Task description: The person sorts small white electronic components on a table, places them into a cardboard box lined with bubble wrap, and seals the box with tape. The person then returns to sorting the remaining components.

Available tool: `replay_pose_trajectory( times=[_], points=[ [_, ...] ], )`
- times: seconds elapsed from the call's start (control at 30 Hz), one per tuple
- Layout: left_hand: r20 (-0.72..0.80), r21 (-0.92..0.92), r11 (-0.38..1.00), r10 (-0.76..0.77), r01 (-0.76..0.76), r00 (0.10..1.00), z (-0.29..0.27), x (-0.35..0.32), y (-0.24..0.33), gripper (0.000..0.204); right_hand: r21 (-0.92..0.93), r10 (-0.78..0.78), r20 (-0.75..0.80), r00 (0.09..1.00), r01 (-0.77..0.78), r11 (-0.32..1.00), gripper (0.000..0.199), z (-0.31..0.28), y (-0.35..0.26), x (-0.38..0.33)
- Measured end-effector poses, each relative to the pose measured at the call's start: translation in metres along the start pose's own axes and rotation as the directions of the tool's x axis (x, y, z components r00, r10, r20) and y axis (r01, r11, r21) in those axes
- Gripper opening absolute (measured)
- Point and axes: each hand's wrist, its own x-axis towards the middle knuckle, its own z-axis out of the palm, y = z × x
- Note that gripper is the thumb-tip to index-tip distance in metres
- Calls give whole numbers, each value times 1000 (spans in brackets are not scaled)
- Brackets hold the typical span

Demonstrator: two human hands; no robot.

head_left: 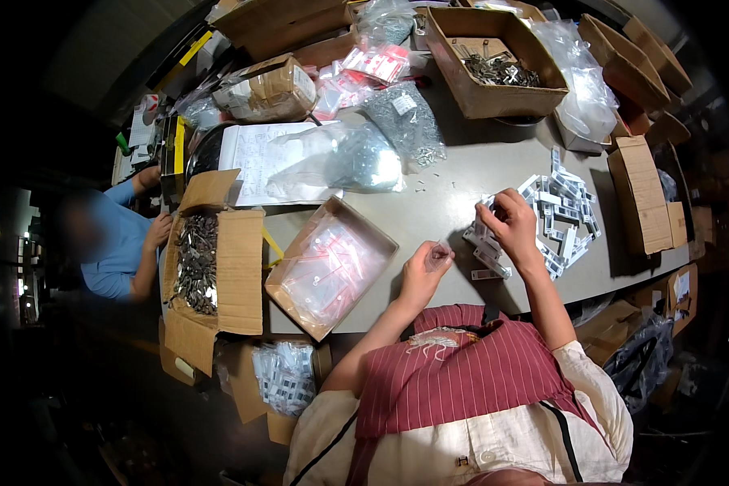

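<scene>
My left hand is closed round a small see-through plastic bag near the table's front edge. To its right, my right hand is bent in a pinch over a group of small white-and-grey rectangular parts. What its fingertips hold, if anything, is too small to make out. A larger loose heap of the same parts spreads out to the right of that hand. Left of my left hand stands an open cardboard box with flat see-through bags in it.
Dark metal pieces fill an open carton at the left; another box of metal pieces stands at the back. Bags of small screws and a paper sheet lie behind. A person in blue sits at far left.
</scene>
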Motion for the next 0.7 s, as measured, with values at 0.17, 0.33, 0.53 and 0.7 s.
replay_pose_trajectory(
  times=[0.17,0.33,0.53,0.7],
  points=[
    [35,22,999,35,-35,999,21,11,21,41,139,53,65,996,-62,988,36,0,-19,-14],
    [57,292,927,227,-234,972,24,11,28,37,178,76,134,988,-100,979,30,0,-18,-23],
    [208,-144,987,-42,73,977,19,-5,48,31,546,221,554,802,-551,632,22,-9,-9,-23],
    [270,-449,857,-138,251,953,16,-8,50,25,456,225,622,750,-581,675,21,-31,-18,-16]
  ],
)
